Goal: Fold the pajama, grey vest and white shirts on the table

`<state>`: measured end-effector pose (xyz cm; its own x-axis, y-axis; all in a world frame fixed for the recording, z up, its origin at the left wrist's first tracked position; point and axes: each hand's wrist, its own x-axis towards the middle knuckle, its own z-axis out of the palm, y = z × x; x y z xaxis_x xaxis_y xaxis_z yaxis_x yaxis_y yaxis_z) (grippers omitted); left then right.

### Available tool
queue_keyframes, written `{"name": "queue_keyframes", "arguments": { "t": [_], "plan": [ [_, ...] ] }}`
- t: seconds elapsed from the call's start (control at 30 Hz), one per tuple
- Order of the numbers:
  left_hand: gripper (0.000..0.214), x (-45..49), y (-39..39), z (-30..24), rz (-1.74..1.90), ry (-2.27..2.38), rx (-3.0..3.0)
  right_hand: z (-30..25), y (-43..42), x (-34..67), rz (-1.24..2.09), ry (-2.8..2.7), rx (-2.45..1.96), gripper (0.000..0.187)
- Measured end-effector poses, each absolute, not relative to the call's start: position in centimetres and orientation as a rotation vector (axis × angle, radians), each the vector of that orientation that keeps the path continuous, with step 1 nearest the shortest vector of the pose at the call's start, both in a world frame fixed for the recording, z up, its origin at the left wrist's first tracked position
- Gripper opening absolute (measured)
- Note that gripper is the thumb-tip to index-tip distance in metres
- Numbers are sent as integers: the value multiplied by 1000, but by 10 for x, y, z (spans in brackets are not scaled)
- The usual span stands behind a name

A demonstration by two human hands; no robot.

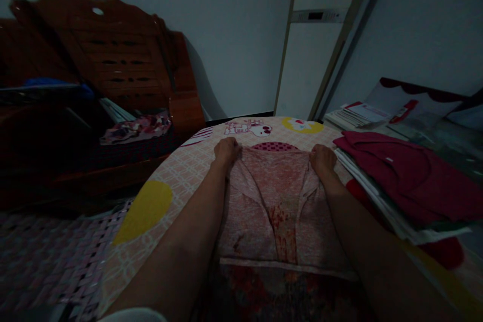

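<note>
A pinkish garment (279,176) with a printed reddish-brown pattern at its middle lies spread on the round table. Its near hem runs across in front of my body. My left hand (226,152) is closed on the garment's far left corner, and my right hand (323,159) grips the far right corner. Between the two hands the far edge is drawn fairly straight, and folds run down from each corner. Which kind of garment it is, I cannot tell for sure.
The patterned tablecloth (151,211) covers the round table. On the right, a folded dark red garment (407,171) rests on a stack beside papers (364,113). A wooden bench (113,55) with cloth on its seat stands at left. A tall white cabinet-like unit (307,60) stands behind.
</note>
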<state>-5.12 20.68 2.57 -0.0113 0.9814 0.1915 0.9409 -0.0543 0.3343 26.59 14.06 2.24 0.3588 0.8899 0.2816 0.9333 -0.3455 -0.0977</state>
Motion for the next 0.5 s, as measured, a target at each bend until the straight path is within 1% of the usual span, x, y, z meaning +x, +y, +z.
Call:
{"name": "queue_keyframes", "arguments": {
  "t": [0.13, 0.23, 0.33, 0.4, 0.5],
  "plan": [
    [28, -60, 210, 29, 636, 2046, 2035, 23, 140, 267, -247, -1637, -2375, 26],
    [30, -81, 215, 35, 718, 1833, 1918, 28, 140, 271, -209, -1604, -2308, 28],
    [31, -105, 218, 40, 672, 1566, 1757, 43, 140, 271, -156, -1636, -2161, 32],
    [33, -116, 218, 43, 600, 1458, 1644, 58, 136, 263, 22, -1773, -1989, 26],
    [33, -120, 216, 45, 547, 1387, 1548, 81, 123, 231, 540, -2108, -1581, 20]
  ]
}}
